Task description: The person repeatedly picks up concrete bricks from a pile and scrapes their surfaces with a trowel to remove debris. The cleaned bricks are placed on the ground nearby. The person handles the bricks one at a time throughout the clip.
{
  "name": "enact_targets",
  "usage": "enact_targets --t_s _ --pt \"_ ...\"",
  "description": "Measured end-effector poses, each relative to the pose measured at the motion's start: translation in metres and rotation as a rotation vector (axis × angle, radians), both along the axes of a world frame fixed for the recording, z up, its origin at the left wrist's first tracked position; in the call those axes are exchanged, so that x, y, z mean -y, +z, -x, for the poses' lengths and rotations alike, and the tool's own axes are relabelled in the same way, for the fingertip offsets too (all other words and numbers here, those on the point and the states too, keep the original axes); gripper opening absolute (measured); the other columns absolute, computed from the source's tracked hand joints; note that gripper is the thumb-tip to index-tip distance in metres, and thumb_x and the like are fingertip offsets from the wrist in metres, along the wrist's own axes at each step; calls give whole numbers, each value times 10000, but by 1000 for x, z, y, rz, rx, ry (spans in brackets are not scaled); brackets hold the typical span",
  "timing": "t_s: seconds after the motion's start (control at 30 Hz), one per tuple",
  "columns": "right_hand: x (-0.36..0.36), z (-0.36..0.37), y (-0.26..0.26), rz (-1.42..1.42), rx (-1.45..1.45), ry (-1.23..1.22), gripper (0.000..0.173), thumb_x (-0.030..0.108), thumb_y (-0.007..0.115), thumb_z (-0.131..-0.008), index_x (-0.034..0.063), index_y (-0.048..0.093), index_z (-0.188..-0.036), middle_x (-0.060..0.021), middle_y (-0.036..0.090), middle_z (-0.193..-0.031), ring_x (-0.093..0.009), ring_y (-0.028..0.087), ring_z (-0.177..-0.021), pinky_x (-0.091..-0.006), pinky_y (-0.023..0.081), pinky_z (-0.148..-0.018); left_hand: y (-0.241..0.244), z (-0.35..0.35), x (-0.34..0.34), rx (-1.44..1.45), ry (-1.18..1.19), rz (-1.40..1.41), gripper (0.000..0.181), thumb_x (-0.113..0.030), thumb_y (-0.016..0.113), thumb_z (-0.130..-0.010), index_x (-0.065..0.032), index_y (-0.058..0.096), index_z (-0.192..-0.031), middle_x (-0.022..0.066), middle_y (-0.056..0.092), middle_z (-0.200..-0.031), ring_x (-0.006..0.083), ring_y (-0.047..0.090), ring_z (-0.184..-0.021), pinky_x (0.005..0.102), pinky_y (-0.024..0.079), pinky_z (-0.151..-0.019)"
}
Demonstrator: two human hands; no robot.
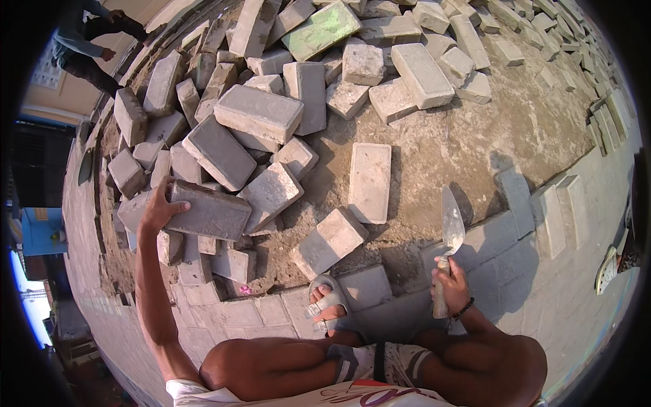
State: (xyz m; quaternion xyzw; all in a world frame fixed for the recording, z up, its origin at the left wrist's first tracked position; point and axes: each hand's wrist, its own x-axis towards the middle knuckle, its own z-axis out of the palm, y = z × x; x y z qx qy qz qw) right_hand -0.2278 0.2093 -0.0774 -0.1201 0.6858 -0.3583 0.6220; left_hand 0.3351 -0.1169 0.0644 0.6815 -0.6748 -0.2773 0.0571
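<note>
My left hand (161, 207) grips the end of a grey concrete paving block (211, 211) on the left side of the block pile. In my right hand (451, 285) is a pointed masonry trowel (450, 219), held by its wooden handle with the blade pointing away from me. Between my hands, a pale paving block (370, 183) lies flat on the sandy bed (422, 163). Nearer to me, another block (329, 243) sits at an angle, close to my sandalled foot.
Loose blocks (259, 113) heap up ahead and left, one marked green (322, 30). Laid pavers (488, 244) run along the near edge and right. A person (84, 46) stands at upper left; another person's clog (606, 269) shows at far right.
</note>
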Motion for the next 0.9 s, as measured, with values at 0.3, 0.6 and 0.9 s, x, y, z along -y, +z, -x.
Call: enact_targets --t_s 0.3,0.6,0.9 --pt "10 2 -4 104 61 69 376 149 648 -909 65 515 -1250 -39 548 -801 -134 556 -606 -301 478 -538 17 132 -78 337 -226 268 749 -155 848 -577 -18 498 -1225 234 644 -1085 413 613 -1048 454 482 -948" --pt "22 6 8 277 -272 372 468 220 665 -915 34 495 -1310 -75 594 -851 -115 590 -709 -312 488 -632 44 241 -61 -128 -302 111 762 -153 878 -633 33 470 -1249 233 635 -1115 343 644 -1047 406 483 -957" --pt "66 18 45 481 -336 364 449 211 667 -906 -47 491 -1228 -166 626 -878 -271 628 -697 -383 491 -660 -46 313 -58 -192 -389 92 828 -156 888 -635 31 427 -1298 234 564 -1183 343 576 -1121 414 449 -999"
